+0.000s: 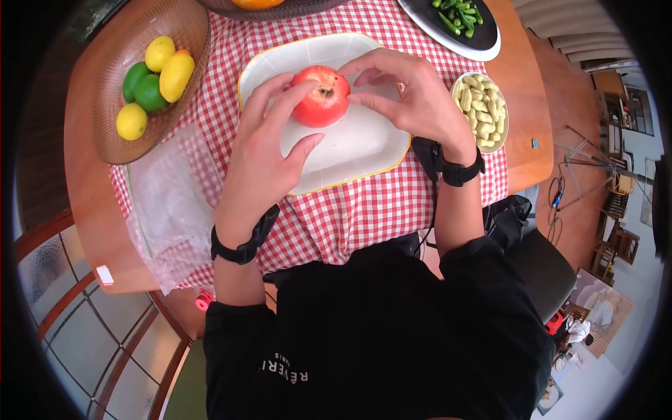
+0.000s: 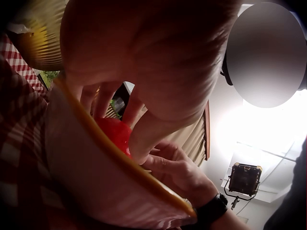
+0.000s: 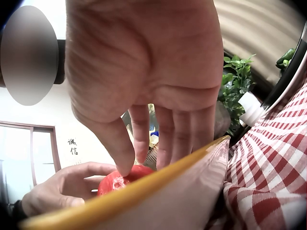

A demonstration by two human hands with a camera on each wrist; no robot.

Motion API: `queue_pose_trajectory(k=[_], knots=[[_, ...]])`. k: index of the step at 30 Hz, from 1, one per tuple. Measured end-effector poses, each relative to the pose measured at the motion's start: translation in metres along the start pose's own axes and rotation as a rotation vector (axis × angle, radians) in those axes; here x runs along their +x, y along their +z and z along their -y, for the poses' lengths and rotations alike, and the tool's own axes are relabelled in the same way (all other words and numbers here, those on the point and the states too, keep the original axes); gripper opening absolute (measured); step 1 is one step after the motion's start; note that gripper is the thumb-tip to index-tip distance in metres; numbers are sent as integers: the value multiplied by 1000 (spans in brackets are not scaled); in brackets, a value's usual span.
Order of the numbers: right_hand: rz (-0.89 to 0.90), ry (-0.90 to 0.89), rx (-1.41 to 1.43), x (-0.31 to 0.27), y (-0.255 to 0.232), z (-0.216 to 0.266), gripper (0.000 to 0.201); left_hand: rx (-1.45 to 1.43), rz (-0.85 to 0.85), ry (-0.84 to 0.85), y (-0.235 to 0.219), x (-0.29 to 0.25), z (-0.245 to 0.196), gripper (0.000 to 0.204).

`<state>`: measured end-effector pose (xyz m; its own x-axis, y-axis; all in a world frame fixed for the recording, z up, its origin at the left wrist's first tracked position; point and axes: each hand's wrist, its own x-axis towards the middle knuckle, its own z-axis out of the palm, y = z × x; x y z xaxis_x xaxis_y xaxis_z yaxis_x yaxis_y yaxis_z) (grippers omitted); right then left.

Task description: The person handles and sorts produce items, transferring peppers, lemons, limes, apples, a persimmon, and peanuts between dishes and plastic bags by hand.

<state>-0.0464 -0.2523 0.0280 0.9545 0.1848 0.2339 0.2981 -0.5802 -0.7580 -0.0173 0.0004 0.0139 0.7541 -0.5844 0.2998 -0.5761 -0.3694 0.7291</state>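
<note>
A red pomegranate (image 1: 318, 112) sits on a white dish with a yellow rim (image 1: 350, 157), its pale, brown-centred end facing up. At its left side is my left hand (image 1: 262, 154), one fingertip on the top near the brown centre and the thumb spread away from the fruit in the head view. My right hand (image 1: 423, 101) is on the other side, with index fingertip and thumb tip right at the skin. In the right wrist view the thumb meets the pomegranate (image 3: 112, 183) while the other fingers reach down fairly straight. The dish's rim hides the fruit's lower part in both wrist views.
Lemons and limes fill a ribbed brown bowl (image 1: 112, 77) at left, beside a clear plastic bag (image 1: 168, 199). Right of the dish stands a bowl of peanuts (image 1: 483, 115); behind it, a black plate (image 1: 427, 24) holds green peppers. A checked cloth (image 1: 392, 210) covers the table.
</note>
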Motion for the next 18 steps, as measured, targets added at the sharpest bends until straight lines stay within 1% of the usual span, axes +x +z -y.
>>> queue_pose_trajectory(k=[3,6,7,8,9,11,12,13,14,15,16,18], knots=[[42,62,-1,0,1,4,38,-45,0,-40,0,0,1,61],[62,54,-14,-3,2,4,44,-66,-5,-46,-1,-1,1,58],[94,54,16,-4,2,3,48,-65,-8,-46,0,-1,1,58],[125,50,46,-3,2,2,52,-58,1,-13,1,-1,1,57],[121,44,44,-2,1,1,52,-50,12,20,1,0,1,56],[161,8,47,-3,2,0,60,-42,17,12,1,1,-2,54],[161,12,50,-3,3,0,60,-38,24,-1,1,0,-3,52],[143,-25,65,-3,5,0,60,-42,29,-5,2,0,-2,52],[125,-62,79,-4,6,0,59,-83,22,-50,3,0,-2,50],[127,-58,79,-6,7,0,59,-122,13,-94,3,-1,-2,47],[127,-80,84,-5,7,1,62,-122,12,-93,4,-1,-2,47],[121,-115,86,-2,6,1,64,-374,-42,-221,5,0,-1,35]])
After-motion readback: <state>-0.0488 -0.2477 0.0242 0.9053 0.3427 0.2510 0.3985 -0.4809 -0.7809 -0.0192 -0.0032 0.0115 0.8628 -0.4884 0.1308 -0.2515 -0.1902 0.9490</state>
